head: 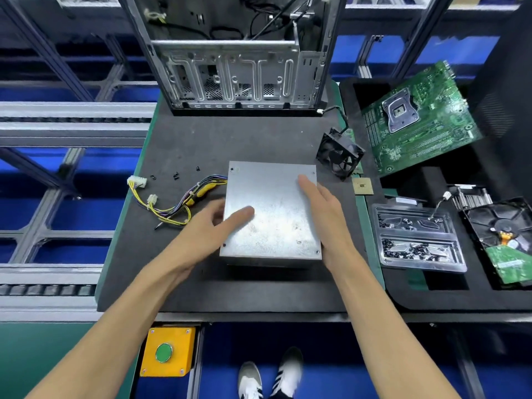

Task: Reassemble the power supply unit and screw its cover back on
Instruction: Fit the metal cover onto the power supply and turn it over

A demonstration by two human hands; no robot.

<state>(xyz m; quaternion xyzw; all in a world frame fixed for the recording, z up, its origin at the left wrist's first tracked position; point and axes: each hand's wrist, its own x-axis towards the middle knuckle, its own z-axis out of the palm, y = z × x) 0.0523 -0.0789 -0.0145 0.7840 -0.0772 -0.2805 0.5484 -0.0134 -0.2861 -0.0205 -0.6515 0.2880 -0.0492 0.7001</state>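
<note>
The power supply unit [273, 208] lies on the dark mat with its plain silver cover facing up. Its bundle of coloured cables [175, 201] runs out to the left and ends in white connectors. My left hand [214, 223] touches the unit's left edge, thumb lying flat on the cover. My right hand [324, 208] rests along the right edge with straight fingers. Three small black screws [175, 176] lie loose on the mat left of the unit. A yellow-handled screwdriver [201, 192] lies under the cables.
An open computer case [239, 70] stands at the back. A black fan [339, 154], a CPU chip [362, 186], a green motherboard [417, 116], a clear tray of screws [417, 237] and a hard drive [503, 240] lie to the right. A yellow button box [167, 351] hangs below the bench.
</note>
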